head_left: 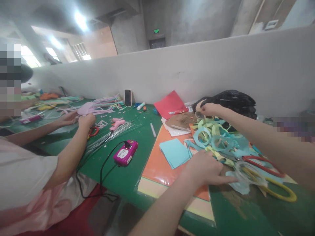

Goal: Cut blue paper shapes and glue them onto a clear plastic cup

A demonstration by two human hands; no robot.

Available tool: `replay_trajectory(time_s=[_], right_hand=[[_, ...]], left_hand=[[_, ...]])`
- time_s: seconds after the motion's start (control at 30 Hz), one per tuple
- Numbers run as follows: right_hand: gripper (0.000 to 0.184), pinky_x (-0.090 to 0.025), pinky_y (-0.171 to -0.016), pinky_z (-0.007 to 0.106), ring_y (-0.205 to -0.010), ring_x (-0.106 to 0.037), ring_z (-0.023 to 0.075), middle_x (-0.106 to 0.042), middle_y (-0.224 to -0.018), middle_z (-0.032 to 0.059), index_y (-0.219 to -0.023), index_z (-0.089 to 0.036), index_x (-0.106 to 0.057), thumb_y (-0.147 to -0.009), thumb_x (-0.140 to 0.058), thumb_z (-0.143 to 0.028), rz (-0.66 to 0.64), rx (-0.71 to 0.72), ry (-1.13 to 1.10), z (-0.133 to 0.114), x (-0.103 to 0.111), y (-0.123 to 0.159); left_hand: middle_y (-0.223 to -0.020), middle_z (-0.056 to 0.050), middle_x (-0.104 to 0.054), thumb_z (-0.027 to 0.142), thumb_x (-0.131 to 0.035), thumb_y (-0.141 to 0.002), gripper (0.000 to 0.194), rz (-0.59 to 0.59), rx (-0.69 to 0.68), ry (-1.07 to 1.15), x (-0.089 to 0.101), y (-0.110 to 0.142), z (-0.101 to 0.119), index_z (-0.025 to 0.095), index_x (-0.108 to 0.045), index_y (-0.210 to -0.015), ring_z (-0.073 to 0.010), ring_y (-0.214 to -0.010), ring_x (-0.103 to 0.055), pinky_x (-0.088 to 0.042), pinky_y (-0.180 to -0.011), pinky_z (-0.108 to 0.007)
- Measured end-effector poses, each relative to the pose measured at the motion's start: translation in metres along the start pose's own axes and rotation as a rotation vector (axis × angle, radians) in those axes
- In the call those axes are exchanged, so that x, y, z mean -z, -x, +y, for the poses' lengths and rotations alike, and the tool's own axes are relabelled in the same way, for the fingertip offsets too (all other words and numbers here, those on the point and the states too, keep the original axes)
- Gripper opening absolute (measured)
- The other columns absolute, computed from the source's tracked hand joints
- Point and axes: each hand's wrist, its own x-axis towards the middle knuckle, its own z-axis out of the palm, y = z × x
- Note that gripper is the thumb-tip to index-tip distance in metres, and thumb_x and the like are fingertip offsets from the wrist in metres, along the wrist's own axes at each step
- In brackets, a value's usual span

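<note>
My left hand [205, 168] lies low over the heap of cut paper, its thumb stretched toward a clear plastic piece [238, 183] and its other fingers reaching the paper strips. It grips nothing that I can see. Farther back, my right hand [211, 109] has its fingers closed at a small round, greyish thing [199, 115] that I cannot identify. Yellow-green and light-blue paper strips [222, 144] curl between the hands. Scissors with a red handle [264, 164] and a yellow handle [283, 193] lie partly under my right forearm. Blue paper squares [175, 152] rest left of my left hand.
Orange sheets [157, 164] in a clear sleeve lie beneath the squares. A black plastic bag [228, 100] sits by the wall. Left are a purple device [126, 153] with a black cable and a pink glue gun [117, 124]. A co-worker's hands [86, 121] work farther left.
</note>
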Motion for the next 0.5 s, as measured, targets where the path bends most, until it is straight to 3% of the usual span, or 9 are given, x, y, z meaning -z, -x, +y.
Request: replay_trajectory(time_s=[0.1,0.3,0.5], right_hand=[[0.021,-0.045,-0.073,0.034,-0.087,-0.066,0.0244,-0.075,-0.092,0.0134,-0.088,-0.016,-0.077,-0.089,-0.058,-0.024,-0.028,-0.02,0.021,0.008,0.007,0.008],[0.028,-0.04,-0.073,0.032,-0.097,-0.065,0.026,-0.073,-0.11,0.015,-0.111,-0.016,-0.07,-0.092,-0.056,-0.031,0.041,-0.048,0.067,0.031,0.033,0.032],[0.03,-0.038,-0.072,0.033,-0.093,-0.064,0.0252,-0.073,-0.106,0.0145,-0.11,-0.017,-0.068,-0.095,-0.05,-0.035,0.09,-0.127,0.058,0.068,0.052,0.061]], left_hand=[[-0.056,-0.008,-0.06,0.076,-0.039,-0.092,0.074,-0.019,0.016,-0.036,0.0,0.0,0.0,0.014,-0.071,-0.066,-0.0206,-0.065,-0.058,-0.034,-0.062,-0.034],[-0.064,-0.009,-0.066,0.065,-0.044,-0.096,0.063,-0.076,0.015,-0.09,0.002,0.0,0.002,0.015,-0.075,-0.073,-0.0213,-0.069,-0.06,-0.034,-0.061,-0.034],[-0.054,-0.005,-0.057,0.061,-0.047,-0.096,0.06,-0.027,0.049,-0.024,0.006,0.005,0.001,0.017,-0.067,-0.062,-0.0179,-0.061,-0.053,-0.028,-0.059,-0.033]])
